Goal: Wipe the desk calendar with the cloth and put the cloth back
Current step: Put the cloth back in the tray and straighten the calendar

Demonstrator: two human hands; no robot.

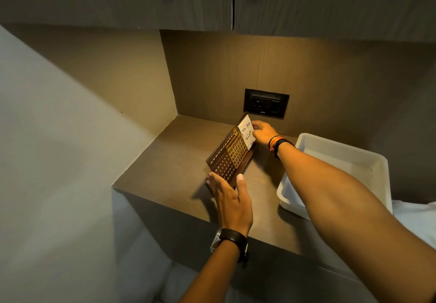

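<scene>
A dark brown wooden desk calendar with gold date frames and a white "To Do List" note stands tilted on the brown counter. My left hand grips its near end, thumb on one side and fingers on the other. The calendar's far end, by the white note, is held by my right hand. No cloth shows in either hand; none is visible anywhere in view.
A white plastic tray sits on the counter to the right, partly behind my right forearm. A black wall socket is on the back panel just behind the calendar. Cabinets hang overhead. The counter's left edge drops off at a grey wall.
</scene>
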